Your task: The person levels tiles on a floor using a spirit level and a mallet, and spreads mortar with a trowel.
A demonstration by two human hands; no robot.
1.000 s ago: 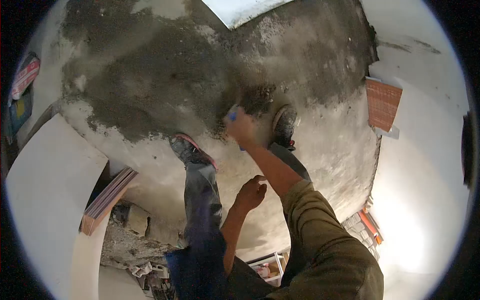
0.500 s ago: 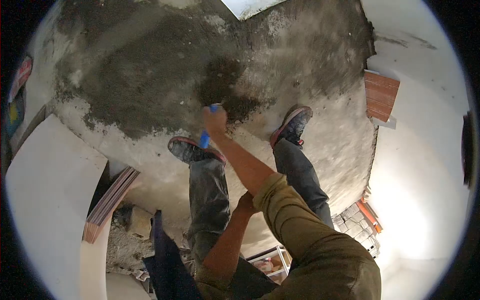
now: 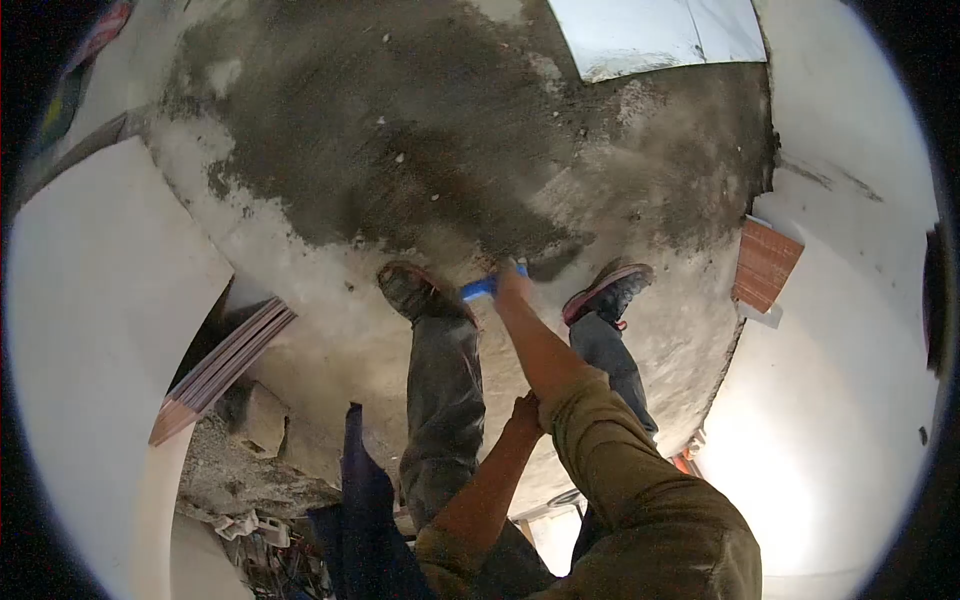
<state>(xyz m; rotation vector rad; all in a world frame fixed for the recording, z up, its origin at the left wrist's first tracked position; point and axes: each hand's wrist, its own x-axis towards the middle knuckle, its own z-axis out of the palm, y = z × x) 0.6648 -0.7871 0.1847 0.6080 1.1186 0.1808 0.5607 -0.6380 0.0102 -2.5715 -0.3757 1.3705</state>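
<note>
My right hand (image 3: 514, 290) is closed around the blue handle (image 3: 480, 288) of a hand tool held low over the floor between my shoes. The tool's working end is blurred and I cannot make out its kind. A dark, damp-looking layer (image 3: 340, 150) covers much of the rough floor in front of my feet. My left hand (image 3: 527, 412) is closed against my right arm near the elbow, below the rolled sleeve; its fingers are partly hidden.
A white sheet (image 3: 670, 35) lies at the far right. Stacked boards (image 3: 235, 360) and a large white panel (image 3: 110, 300) stand at left. A reddish-brown tile piece (image 3: 768, 264) leans by the white wall (image 3: 840, 330). Rubble (image 3: 225, 465) lies lower left. My shoes (image 3: 415, 290) flank the tool.
My right hand has drawn the blue-handled tool back towards me and to the right, with the handle now lying more sideways. My view has shifted, showing more of the white sheet.
</note>
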